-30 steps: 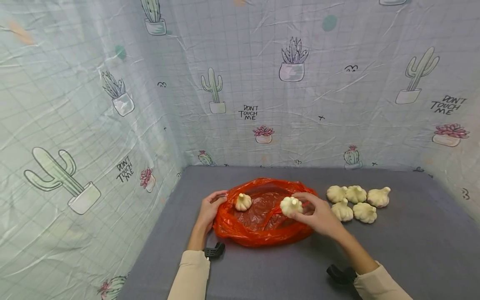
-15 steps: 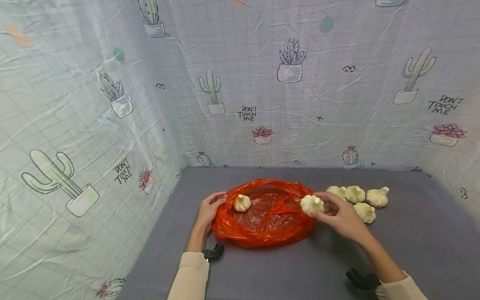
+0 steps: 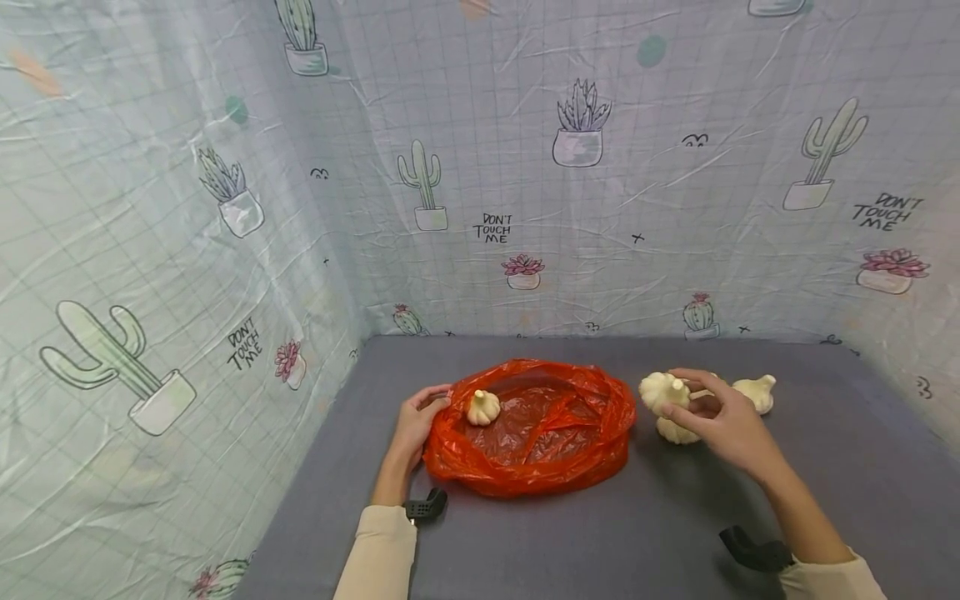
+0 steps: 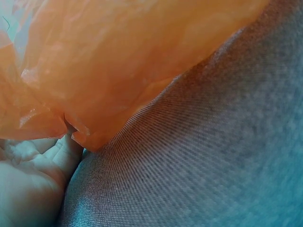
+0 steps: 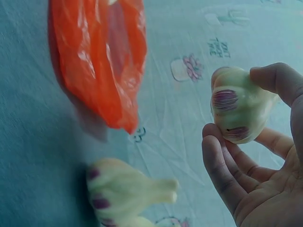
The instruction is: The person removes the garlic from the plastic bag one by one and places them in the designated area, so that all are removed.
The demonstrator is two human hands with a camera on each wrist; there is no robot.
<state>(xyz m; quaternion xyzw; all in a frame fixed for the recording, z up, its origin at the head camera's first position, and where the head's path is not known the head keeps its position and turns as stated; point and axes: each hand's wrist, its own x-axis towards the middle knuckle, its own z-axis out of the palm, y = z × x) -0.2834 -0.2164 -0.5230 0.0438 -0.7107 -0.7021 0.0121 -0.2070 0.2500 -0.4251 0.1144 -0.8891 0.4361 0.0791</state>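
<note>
An orange-red plastic bag (image 3: 525,481) lies on the table with its mouth spread wide. One garlic bulb (image 3: 483,407) is at the left inside its mouth. My left hand (image 3: 412,427) holds the bag's left rim; the left wrist view shows the orange film (image 4: 123,61) over its fingers, whose tips are hidden. Between thumb and fingers, my right hand (image 3: 733,427) pinches another garlic bulb (image 3: 662,392), raised to the right of the bag. In the right wrist view this garlic bulb (image 5: 239,105) has purple streaks. Below it stands a garlic bulb (image 3: 677,431) on the table.
Another garlic bulb (image 3: 756,392) lies right of the right hand, which covers part of the garlic group. Behind the grey table (image 3: 540,550) hangs a cloth (image 3: 637,283) printed with cacti, and it also runs along the left side.
My right hand has moved right with the garlic bulb, from over the bag to above the garlic group. The left hand stays at the bag's rim, and the bulb in the bag stays put.
</note>
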